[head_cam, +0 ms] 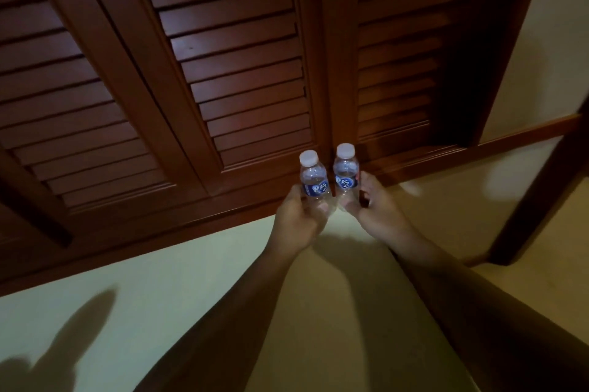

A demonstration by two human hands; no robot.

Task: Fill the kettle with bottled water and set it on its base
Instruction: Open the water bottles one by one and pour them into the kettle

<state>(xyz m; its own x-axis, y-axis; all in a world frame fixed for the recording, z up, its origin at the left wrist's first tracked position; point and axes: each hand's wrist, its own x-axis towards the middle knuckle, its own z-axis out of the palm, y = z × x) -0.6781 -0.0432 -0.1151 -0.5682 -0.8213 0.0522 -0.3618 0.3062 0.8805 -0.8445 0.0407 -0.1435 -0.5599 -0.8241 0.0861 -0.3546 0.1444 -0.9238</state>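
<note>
I hold two small clear water bottles upright and side by side, each with a white cap and a blue label. My left hand (298,221) grips the left bottle (314,179) around its lower half. My right hand (376,208) grips the right bottle (346,172) the same way. Both caps are on. The bottles almost touch each other. They are held out in front of dark wooden louvered doors. No kettle and no base show in this view.
Louvered wooden cabinet doors (223,72) fill the upper part of the view. A pale tiled floor (159,280) lies below, with shadows on it. A dark wooden post or furniture leg (541,194) slants at the right. A cream wall (541,56) is behind it.
</note>
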